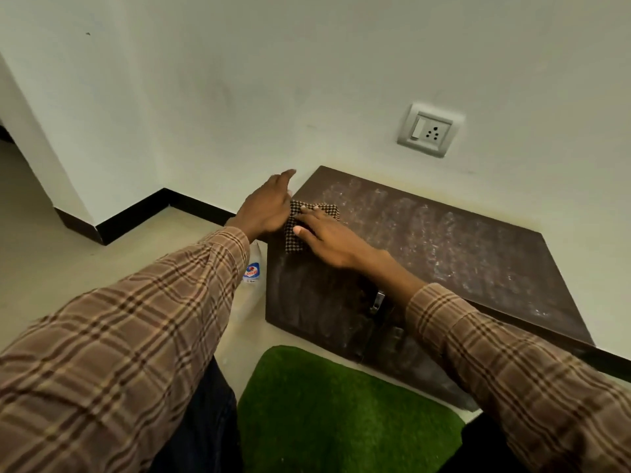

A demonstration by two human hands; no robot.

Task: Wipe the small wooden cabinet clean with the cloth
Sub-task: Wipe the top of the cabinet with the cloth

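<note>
The small wooden cabinet (426, 254) sits on the floor, pushed up against the white wall (307, 80). Its dark brown top is covered with pale, streaky smears that run almost all the way across. The checked cloth (300, 223) lies on the top at the near left corner, and a bit of it hangs over the front edge. The right hand (327, 237) lies flat on the cloth with straight fingers and presses it down. The left hand (269, 206) is at the left edge of the cabinet, next to the cloth, with its fingers stretched out toward the wall; I cannot tell if it touches the cloth or holds anything. It looks like the wiping is in the middle of its work, at the left end of the top. Next, the cloth likely needs to be pushed to the right, over the smears, with steady pressing. There is lots of open room that way on the top. The back edge meets the wall, so the cloth will stop there. The front has a metal handle (377, 300) and looks smeary too. A spray bottle (251, 278) stands just left of the cabinet, so a wide swing could knock it. A green mat (341, 411) lies on the floor in front, and a wall socket (430, 129) is above.
</note>
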